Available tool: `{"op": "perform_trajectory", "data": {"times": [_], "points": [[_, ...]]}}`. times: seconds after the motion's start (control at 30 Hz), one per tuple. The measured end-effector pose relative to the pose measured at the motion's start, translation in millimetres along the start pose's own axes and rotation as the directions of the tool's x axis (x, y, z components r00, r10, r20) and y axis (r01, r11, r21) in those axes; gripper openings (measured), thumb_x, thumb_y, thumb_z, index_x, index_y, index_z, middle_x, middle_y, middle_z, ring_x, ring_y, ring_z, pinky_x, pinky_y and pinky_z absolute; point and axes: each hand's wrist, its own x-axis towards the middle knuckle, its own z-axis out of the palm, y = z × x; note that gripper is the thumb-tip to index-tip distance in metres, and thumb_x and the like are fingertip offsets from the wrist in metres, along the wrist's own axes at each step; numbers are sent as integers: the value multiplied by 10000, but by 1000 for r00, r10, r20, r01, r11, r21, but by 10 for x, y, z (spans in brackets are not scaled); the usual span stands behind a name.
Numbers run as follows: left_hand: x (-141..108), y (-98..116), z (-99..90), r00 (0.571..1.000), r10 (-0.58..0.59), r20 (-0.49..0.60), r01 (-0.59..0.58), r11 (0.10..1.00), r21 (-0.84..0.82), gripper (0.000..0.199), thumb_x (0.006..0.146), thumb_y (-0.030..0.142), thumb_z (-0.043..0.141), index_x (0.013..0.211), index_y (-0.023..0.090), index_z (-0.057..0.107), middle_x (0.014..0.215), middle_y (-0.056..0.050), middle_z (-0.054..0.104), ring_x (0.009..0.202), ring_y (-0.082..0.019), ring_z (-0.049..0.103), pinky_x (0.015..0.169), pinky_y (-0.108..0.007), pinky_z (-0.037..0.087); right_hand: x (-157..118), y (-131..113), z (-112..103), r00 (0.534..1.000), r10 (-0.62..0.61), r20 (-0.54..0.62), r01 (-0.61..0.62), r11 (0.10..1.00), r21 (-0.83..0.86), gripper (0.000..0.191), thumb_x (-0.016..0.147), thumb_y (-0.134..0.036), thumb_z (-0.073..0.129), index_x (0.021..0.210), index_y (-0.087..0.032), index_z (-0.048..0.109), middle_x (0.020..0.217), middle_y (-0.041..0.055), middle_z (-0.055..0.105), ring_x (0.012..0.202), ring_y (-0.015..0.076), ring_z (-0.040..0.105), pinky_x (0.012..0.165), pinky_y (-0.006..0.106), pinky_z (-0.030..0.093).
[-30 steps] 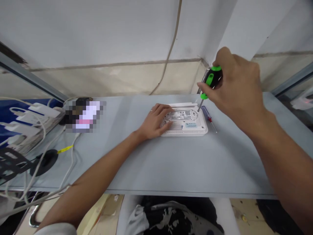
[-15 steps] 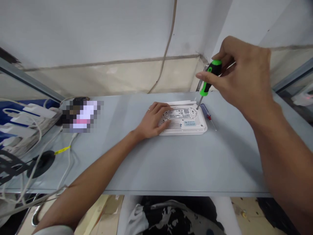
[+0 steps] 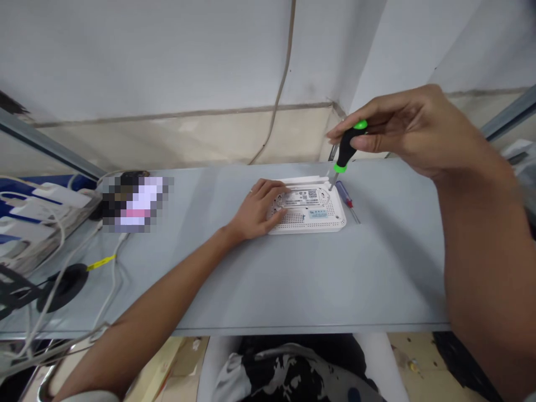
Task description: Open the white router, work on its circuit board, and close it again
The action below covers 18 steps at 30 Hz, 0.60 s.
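Note:
A white router [image 3: 312, 220] lies underside up on the table, its vents and printed label showing. My left hand [image 3: 256, 211] holds its left end, thumb along the near part and fingers over the far part. My right hand [image 3: 419, 128] grips a green-and-black screwdriver [image 3: 347, 148] between thumb and fingers. The screwdriver stands tilted, its tip at the router's far right corner; whether it sits on a screw is too small to tell. Just right of the router lies a small screwdriver [image 3: 343, 193] with a clear blue and red handle.
On the left are a power strip with white chargers [image 3: 50, 201], loose cables, a black round base [image 3: 62, 287] and a blurred-out phone [image 3: 140, 204]. Behind the table [image 3: 259, 279] rises a wall with a hanging cable [image 3: 281, 84]. Metal frame posts stand at both sides.
My right hand has turned around the screwdriver handle, its thumb now on the handle's right side and its fingers reaching over to the left. The whole view has shifted slightly. The left hand keeps its place.

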Motion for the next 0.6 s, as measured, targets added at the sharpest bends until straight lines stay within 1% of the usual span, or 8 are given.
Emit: {"op": "perform_trajectory", "data": {"times": [0.07, 0.13, 0.23, 0.3, 0.33, 0.43, 0.53, 0.6], "points": [[1, -2, -1, 1000, -3, 1, 3, 1000, 0, 418, 1054, 428, 516, 1378, 177, 596, 1367, -170, 636, 1246, -338, 552, 1090, -556, 478, -6, -3, 11, 998, -2, -57, -1, 999, -54, 153, 874, -217, 820, 1020, -256, 845, 1057, 40, 816, 985, 241, 756, 858, 421, 631], [2, -4, 0, 1000, -3, -1, 3, 1000, 2, 419, 1054, 428, 514, 1381, 178, 593, 1366, -169, 636, 1244, -336, 552, 1089, -558, 478, 1, 3, 80, 981, -25, -193, -18, 976, -216, 181, 871, -305, 851, 1050, -274, 843, 1017, 42, 810, 931, 249, 758, 871, 459, 631], [1, -7, 5, 1000, -5, 3, 5, 1000, 9, 422, 1055, 426, 512, 1388, 179, 590, 1373, -164, 633, 1242, -332, 547, 1088, -549, 478, 24, 8, 229, 928, -88, -362, -128, 836, -533, 446, 770, -409, 945, 1178, -289, 808, 985, 70, 774, 893, 299, 754, 950, 565, 605], [-2, -10, 11, 1000, -6, 5, 6, 1000, 13, 425, 1056, 424, 513, 1389, 172, 591, 1374, -165, 632, 1240, -331, 546, 1088, -544, 475, 32, -1, 300, 918, -111, -381, -167, 762, -625, 498, 739, -432, 963, 1190, -305, 792, 978, 76, 757, 904, 333, 750, 984, 624, 583], [-3, -12, 14, 1000, -5, 4, 5, 1000, 14, 425, 1057, 421, 512, 1388, 165, 592, 1373, -167, 632, 1237, -330, 546, 1089, -541, 474, 31, -9, 316, 921, -115, -371, -158, 761, -629, 457, 746, -425, 957, 1160, -322, 793, 967, 66, 757, 904, 335, 749, 989, 636, 582], [-8, -18, 23, 1000, 10, -5, -10, 1000, 9, 425, 1057, 416, 520, 1375, 144, 597, 1366, -175, 632, 1231, -328, 546, 1089, -537, 472, 11, -32, 282, 941, -103, -321, -72, 868, -491, 341, 782, -289, 928, 1089, -367, 801, 932, 22, 770, 872, 294, 750, 971, 594, 619], [-11, -16, 25, 1000, 11, -7, -11, 1000, 6, 426, 1057, 425, 519, 1378, 156, 595, 1370, -172, 630, 1242, -331, 541, 1089, -542, 475, -17, -31, 178, 974, -29, -227, -13, 983, -182, 443, 772, -88, 853, 1152, -313, 812, 973, 25, 799, 938, 274, 773, 904, 505, 665], [-10, -12, 22, 1000, 7, -6, -7, 1000, 1, 425, 1059, 435, 512, 1383, 173, 595, 1370, -167, 630, 1242, -333, 544, 1083, -546, 481, -25, -9, 121, 989, 6, -151, -7, 1000, -4, 480, 775, -53, 815, 1201, -271, 800, 1015, 39, 814, 1032, 279, 776, 886, 468, 667]]}}
